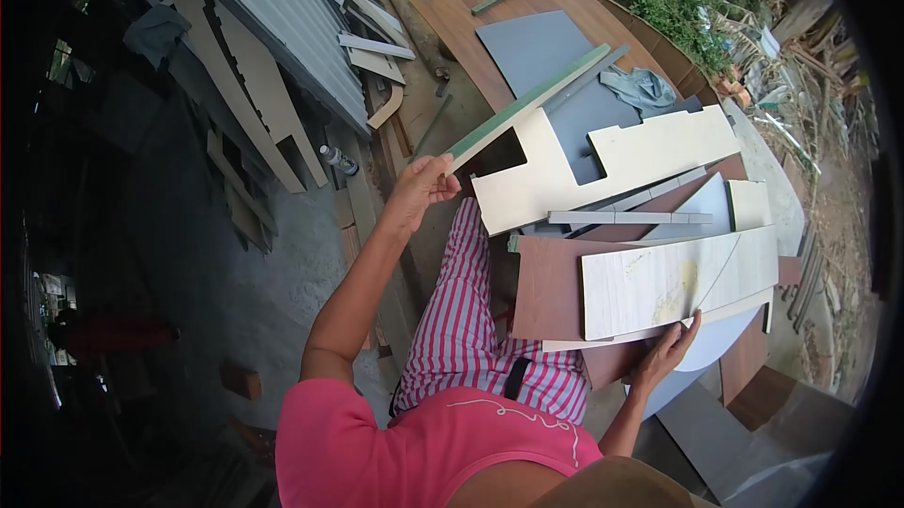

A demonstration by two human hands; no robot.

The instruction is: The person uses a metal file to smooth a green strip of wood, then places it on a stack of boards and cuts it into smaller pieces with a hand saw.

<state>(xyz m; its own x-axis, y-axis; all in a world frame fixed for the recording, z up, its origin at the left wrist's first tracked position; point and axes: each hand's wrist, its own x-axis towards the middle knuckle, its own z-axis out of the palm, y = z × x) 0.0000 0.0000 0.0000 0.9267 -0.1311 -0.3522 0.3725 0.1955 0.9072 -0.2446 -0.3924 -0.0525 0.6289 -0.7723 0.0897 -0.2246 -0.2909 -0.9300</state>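
Observation:
My left hand [421, 193] is closed on the near end of a long green-edged strip [527, 105], which slants up and away over the pile. Below the strip lies a cream panel [659, 149] with rectangular cutouts. Lower right, my right hand [665, 354] grips the near edge of a pale wood-grain board [650, 288], its fingers partly hidden. This board rests on a reddish-brown board [548, 288]. A narrow grey strip [629, 218] lies across the pile just beyond them.
A brown wood-grain sheet [461, 14] and a dark grey panel [532, 45] lie at the far side, near a grey cloth [640, 88]. Cut panels [250, 84] lean at left beside a corrugated metal sheet [292, 14]. A bottle [338, 160] stands near them.

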